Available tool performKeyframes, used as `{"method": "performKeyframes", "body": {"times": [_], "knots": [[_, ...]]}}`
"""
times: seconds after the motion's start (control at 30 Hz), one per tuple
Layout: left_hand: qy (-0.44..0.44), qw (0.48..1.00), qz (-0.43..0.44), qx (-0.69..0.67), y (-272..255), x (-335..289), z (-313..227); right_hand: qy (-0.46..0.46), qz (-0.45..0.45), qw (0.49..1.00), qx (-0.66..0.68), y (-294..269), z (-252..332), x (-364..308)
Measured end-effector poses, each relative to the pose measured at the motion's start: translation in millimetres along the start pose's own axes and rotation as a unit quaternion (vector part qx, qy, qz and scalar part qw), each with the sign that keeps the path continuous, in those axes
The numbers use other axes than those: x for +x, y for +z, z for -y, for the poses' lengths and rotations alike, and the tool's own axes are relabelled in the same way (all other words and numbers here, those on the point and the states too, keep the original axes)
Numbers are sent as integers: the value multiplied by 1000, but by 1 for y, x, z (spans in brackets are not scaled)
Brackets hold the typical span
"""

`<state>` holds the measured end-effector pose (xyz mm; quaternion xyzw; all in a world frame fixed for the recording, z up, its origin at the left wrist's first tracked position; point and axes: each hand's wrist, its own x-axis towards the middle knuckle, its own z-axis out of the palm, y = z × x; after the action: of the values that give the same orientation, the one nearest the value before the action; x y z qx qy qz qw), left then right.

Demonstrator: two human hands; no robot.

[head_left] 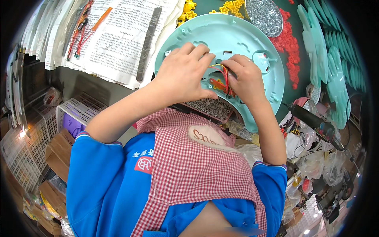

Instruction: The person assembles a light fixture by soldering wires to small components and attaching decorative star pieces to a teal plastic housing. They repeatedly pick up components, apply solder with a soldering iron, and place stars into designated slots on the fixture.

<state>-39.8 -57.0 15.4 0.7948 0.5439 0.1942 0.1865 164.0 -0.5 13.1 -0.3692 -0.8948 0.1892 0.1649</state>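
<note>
i see the turquoise shell [252, 35] on green table [293, 94], near the person | left hand [186, 74] is over it, thumb wide, its grip i cannot tell | right hand [246, 77] is narrow beside red and yellow wires [226, 75], its hold i cannot tell

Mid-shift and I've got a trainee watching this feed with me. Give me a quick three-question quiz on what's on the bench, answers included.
1. True or false: the dark flat strip lies on the printed pages.
2. What colour are the star-shaped pieces beyond the round shell? A) purple B) yellow C) white
3. Which hand is nearer the pile of red pieces?

Key: 1. True. 2. B. 3. The right hand.
</note>
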Motion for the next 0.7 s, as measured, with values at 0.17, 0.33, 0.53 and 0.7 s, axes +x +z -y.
{"method": "performKeyframes", "body": {"times": [0.17,0.33,0.53,0.7], "knots": [[4,1000,-20,-2,6,-2,3,-23,16,999,-19,6,-1,5],[9,1000,-13,0,5,-2,3,-23,45,997,-51,3,2,9],[4,1000,-6,-21,0,2,-13,75,-50,995,48,-15,-10,-14],[23,1000,0,0,10,6,-11,96,-56,994,22,-15,-13,-14]]}}
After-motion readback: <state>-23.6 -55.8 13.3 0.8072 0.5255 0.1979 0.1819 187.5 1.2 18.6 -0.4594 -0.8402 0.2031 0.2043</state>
